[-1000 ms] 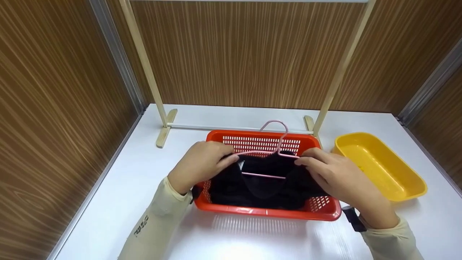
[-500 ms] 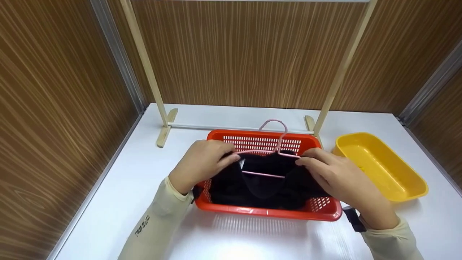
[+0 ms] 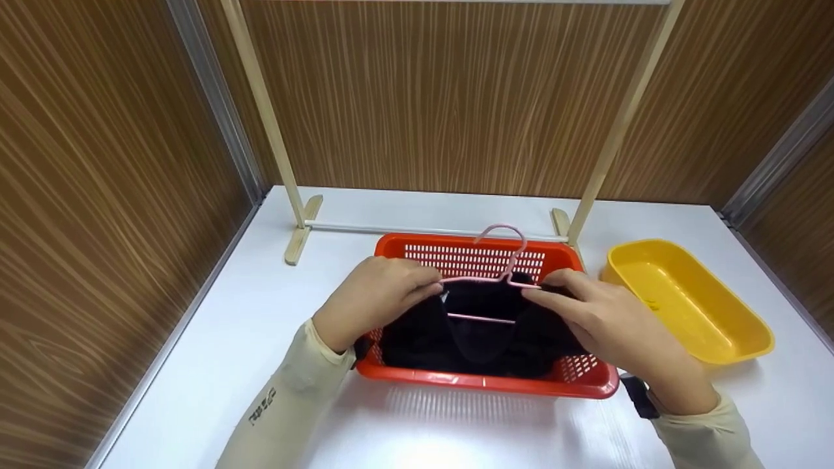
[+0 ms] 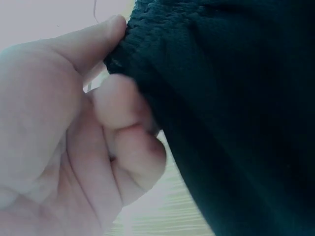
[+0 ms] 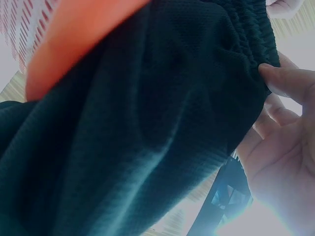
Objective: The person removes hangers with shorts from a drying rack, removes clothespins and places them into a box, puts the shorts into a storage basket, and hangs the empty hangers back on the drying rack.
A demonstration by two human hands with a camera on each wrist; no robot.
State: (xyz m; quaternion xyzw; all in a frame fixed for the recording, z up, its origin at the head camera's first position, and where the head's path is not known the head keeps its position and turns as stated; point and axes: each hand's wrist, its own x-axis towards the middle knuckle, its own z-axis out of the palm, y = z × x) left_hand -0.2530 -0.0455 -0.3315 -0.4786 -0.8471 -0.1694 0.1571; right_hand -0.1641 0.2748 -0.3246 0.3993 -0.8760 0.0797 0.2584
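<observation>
A black garment (image 3: 482,345) with a gathered edge hangs over a pink clothes hanger (image 3: 472,279). Its lower part lies in a red basket (image 3: 485,382). My left hand (image 3: 381,293) pinches the garment at the hanger's left shoulder; in the left wrist view, thumb and curled fingers hold the gathered black cloth (image 4: 236,108). On the other side, my right hand (image 3: 606,319) pinches cloth and hanger at the right shoulder. The right wrist view shows that thumb on the gathered edge of the cloth (image 5: 147,123). Both hanger ends are hidden under hands and fabric. The hook points up and leftward.
A wooden rack (image 3: 616,130) with white rods stands behind the basket on the white table (image 3: 215,326). A yellow bin (image 3: 749,345) sits to the right, close to my right forearm. Wood-grain panels (image 3: 449,98) enclose the back and sides.
My left hand has shifted slightly right, along with the hanger, whose hook has tipped right and a little lower. My right fingers have moved slightly on the cloth. Basket, bin and rack stay put.
</observation>
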